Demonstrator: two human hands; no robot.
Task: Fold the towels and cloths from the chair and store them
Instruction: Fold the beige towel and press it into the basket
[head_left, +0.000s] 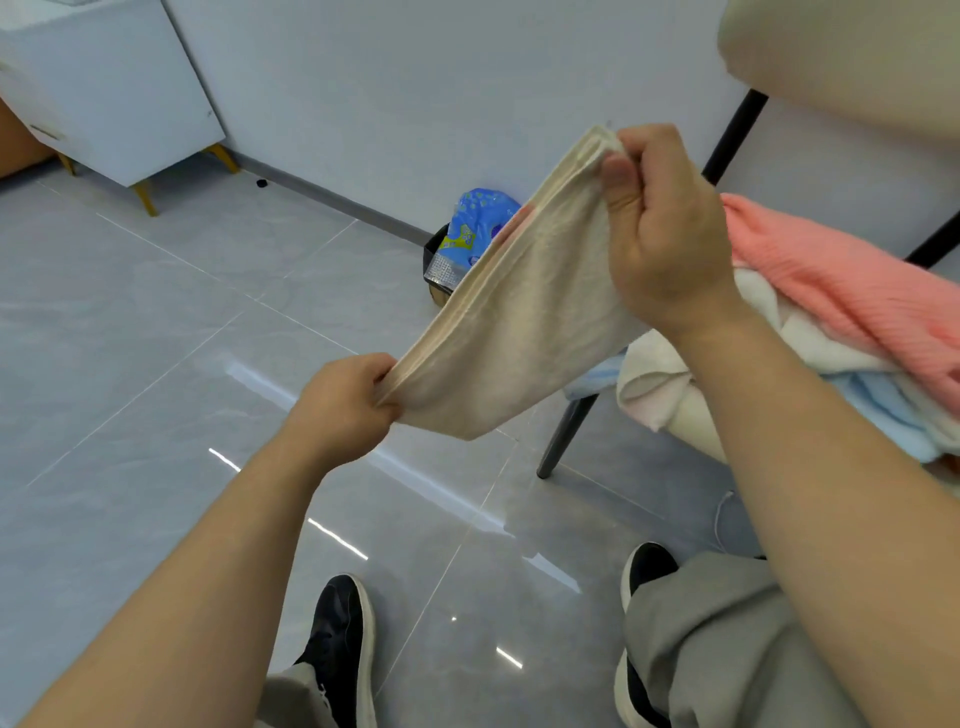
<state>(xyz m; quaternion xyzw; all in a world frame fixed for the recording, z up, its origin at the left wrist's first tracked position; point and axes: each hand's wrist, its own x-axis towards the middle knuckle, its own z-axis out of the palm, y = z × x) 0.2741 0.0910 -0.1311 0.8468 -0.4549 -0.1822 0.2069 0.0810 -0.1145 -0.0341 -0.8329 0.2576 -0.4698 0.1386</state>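
Left hand (347, 402) and right hand (662, 234) are pinching opposite ends of a folded beige cloth (519, 312), fingers curled tight. The cloth is hanging taut beside the chair (566, 436) (heaped with pink, white and blue towels (810, 312)).

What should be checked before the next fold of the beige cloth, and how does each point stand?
1. Left hand grips the beige cloth at its lower end: ok.
2. Right hand pinches its upper end: ok.
3. Cloth taut between the hands, clear of the floor: ok.
4. Layer edges aligned: cannot tell.
5. Pink cloth and white cloth fully on the chair: not ok, the white one overhangs the seat edge.
6. Storage place in view: cannot tell.
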